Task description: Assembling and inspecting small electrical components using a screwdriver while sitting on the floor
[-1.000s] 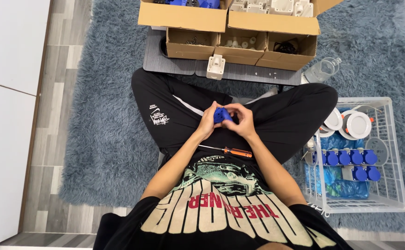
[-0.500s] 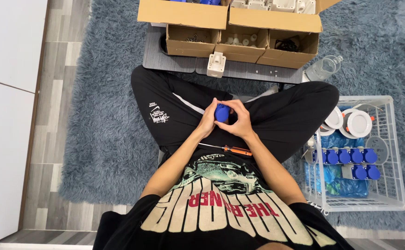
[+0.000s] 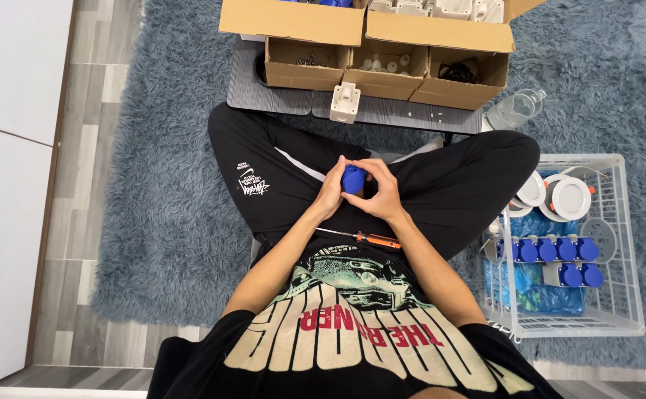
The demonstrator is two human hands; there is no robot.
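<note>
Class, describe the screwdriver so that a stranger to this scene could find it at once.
Start at the seated person's crossed legs on the blue-grey rug. Just below the two hands, the screwdriver lies across the lap. Its orange handle and thin metal shaft are the only such tool there.

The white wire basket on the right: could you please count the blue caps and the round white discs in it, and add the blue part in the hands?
Blue caps in the white wire basket: 7
Round white discs in it: 2 clear, a third partly hidden
Blue part held by left hand and right hand: 1
Total: 10
</note>
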